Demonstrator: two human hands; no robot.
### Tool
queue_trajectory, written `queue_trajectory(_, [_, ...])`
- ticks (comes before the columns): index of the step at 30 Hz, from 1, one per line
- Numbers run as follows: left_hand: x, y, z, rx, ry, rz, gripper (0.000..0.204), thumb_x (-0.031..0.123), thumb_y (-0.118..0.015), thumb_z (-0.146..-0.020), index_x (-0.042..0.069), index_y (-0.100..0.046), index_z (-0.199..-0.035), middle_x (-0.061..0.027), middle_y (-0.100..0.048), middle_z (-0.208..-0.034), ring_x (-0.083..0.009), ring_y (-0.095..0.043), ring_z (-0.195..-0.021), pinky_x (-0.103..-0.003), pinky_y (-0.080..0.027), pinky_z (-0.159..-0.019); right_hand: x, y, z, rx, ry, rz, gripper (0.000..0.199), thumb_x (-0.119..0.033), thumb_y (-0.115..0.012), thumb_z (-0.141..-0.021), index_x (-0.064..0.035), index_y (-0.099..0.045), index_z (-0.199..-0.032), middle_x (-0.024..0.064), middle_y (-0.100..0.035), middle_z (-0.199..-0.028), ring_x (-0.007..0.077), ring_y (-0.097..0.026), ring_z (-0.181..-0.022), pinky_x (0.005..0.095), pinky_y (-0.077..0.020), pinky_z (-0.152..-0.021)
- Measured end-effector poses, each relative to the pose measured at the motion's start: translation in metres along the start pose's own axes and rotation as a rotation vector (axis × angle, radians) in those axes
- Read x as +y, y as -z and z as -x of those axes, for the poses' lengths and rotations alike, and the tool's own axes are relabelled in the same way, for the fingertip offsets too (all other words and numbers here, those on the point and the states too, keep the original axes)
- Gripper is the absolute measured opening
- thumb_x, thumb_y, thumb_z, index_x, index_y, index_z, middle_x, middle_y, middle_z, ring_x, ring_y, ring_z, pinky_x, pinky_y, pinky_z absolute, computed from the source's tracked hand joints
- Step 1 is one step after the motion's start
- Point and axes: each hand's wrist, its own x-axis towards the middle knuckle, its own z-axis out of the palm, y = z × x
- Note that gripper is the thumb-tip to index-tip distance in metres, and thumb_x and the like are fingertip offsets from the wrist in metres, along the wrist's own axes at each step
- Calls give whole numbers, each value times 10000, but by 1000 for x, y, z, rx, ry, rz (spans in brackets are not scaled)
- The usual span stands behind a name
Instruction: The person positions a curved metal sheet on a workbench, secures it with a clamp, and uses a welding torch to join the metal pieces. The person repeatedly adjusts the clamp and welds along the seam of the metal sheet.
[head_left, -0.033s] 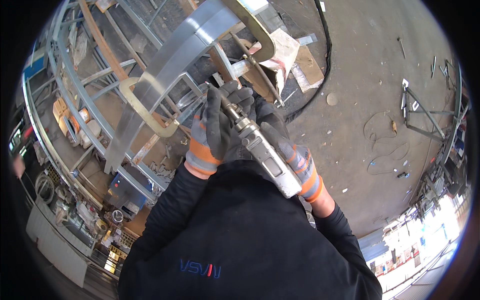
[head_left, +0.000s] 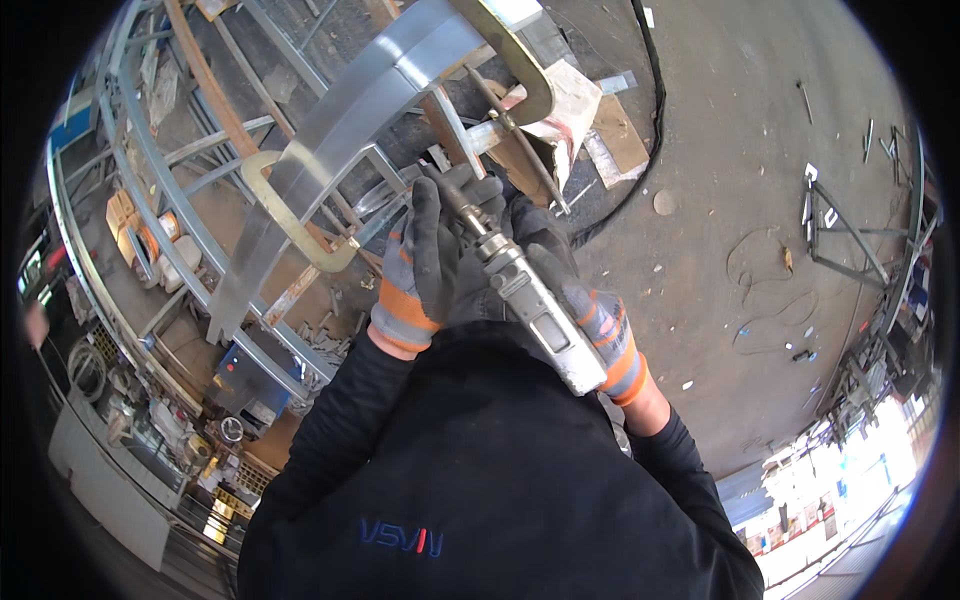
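Both gloved hands on a silver pneumatic tool. Left hand fingers wrapped closed round its front end; right hand fingers closed on the body. Tool tip sits against a curved steel strip, beside a yellow clamp.

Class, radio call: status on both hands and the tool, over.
Left hand and right hand, both gloved, grip the metal power tool. Tool tip against the curved steel frame. Yellow clamp close beside.

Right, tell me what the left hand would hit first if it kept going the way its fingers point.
The left hand points up and away, toward the curved metal band clamped by the yellow C-clamp. It would likely meet that band first, though depth is unclear.
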Motion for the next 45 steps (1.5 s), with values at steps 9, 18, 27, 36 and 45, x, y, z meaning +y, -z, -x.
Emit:
queue_trajectory(9, [20, 177, -11, 626, -542, -803, 599, 169, -699, -1099, 33, -525, -1657, -190, -632, -1606, -346, -606, -1475, -444, -450, -1268, -7, 27, -50, 85, 131, 423, 787, -34, -893, -906, -23, -573, -1625, 143, -799, -1367, 238, -794, -1182, 349, -604, -999])
queue_trajectory(18, [-5, 278, -76, 875, -462, -1061, 610, 247, -809, -1034, 136, -604, -1598, -198, -719, -1436, -424, -677, -1304, -519, -538, -1126, -39, 5, -148, 12, -373, 244, 487, -72, -860, -948, -24, -721, -1412, 70, -843, -1135, 151, -739, -783, 300, -589, -725])
queue_trajectory(27, [-14, 283, -78, 825, -501, -902, 533, 139, -792, -1062, 130, -632, -1570, -140, -729, -1411, -307, -740, -1252, -451, -611, -1083, -14, -1, -167, -40, -433, 454, 462, -170, -923, -928, -66, -774, -1353, 62, -824, -1132, 235, -791, -968, 367, -595, -848])
queue_trajectory(36, [-20, 292, -76, 818, -463, -992, 550, 262, -825, -1053, 124, -640, -1553, -147, -733, -1416, -338, -734, -1293, -470, -602, -1116, 0, -4, -169, -61, -217, 514, 443, -183, -930, -926, -83, -782, -1331, 56, -822, -1125, 262, -791, -1015, 374, -585, -888])
queue_trajectory(45, [-19, 292, -74, 801, -457, -997, 544, 259, -808, -1067, 109, -630, -1558, -159, -714, -1446, -347, -722, -1309, -468, -591, -1138, -13, -1, -179, -103, -496, 545, 462, -189, -934, -923, -75, -778, -1342, 64, -817, -1127, 259, -787, -1010, 373, -591, -859])
